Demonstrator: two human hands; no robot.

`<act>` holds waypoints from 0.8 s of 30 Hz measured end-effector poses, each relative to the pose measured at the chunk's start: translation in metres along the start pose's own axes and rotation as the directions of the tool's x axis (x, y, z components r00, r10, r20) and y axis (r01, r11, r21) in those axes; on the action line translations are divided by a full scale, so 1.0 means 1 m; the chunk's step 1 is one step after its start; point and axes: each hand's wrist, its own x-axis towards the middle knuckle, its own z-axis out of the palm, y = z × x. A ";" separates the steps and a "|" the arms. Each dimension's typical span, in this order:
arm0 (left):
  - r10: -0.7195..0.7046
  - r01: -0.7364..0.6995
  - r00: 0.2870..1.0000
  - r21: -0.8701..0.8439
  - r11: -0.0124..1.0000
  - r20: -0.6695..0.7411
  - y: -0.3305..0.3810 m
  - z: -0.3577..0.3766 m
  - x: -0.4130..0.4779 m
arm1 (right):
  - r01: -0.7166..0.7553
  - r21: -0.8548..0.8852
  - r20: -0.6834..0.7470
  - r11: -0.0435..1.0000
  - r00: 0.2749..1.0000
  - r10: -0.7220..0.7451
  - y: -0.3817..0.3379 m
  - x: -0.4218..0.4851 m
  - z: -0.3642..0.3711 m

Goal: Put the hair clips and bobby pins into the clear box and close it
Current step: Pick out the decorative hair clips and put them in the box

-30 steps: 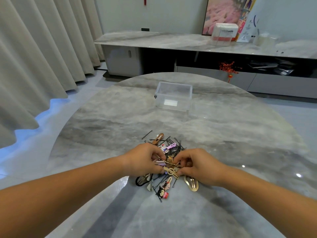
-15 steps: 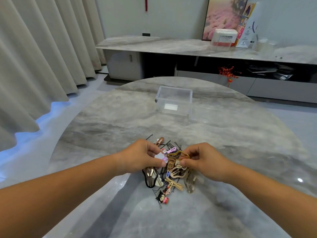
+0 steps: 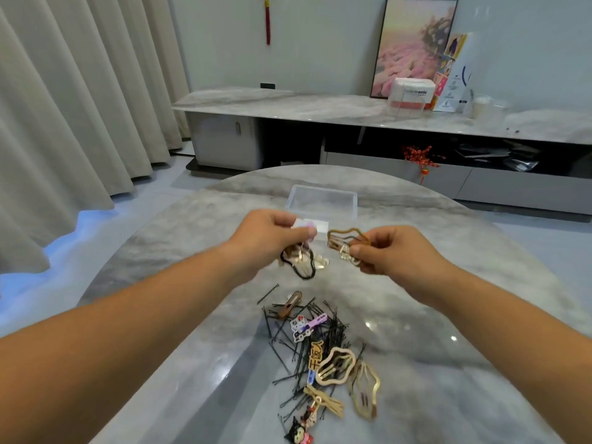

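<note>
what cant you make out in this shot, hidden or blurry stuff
Head view only:
- Clear box: both hands cover its near wall; whether a lid is on cannot be told.
- Left hand: its bunch of clips is motion-blurred, count unclear.
- Right hand: fingers hide part of the gold clip.
- Bobby pins: too thin and tangled to count.

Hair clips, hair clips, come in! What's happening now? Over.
Left hand shut on a bunch of clips, right hand shut on gold clips. Clear box open, just ahead. Bobby pins and more clips on the table. Path clear.
</note>
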 end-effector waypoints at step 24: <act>0.372 -0.255 0.927 0.650 0.716 -0.045 0.000 0.022 0.150 | 0.179 -0.506 -0.146 0.844 0.946 -0.288 -0.005 0.141 0.000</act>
